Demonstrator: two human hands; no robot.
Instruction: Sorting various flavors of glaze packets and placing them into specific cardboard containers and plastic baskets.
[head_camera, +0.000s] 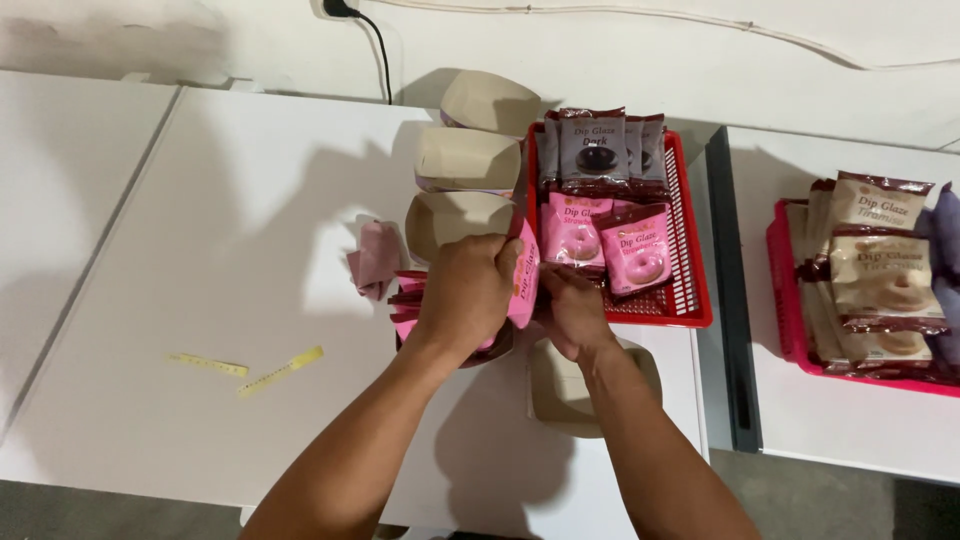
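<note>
Both your hands squeeze a stack of soft pink plastic snack packets (524, 285).

The stack sits just in front of the red plastic basket (694, 285). Your left hand (466, 290) wraps tight around it; your right hand (574, 310) pinches its side. The packets look light, floppy and slippery, so hold the middle.

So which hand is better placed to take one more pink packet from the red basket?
Probably the right hand: it rests by the red basket, next to the pink packets. The left hand already grips a pink packet bundle.
</note>
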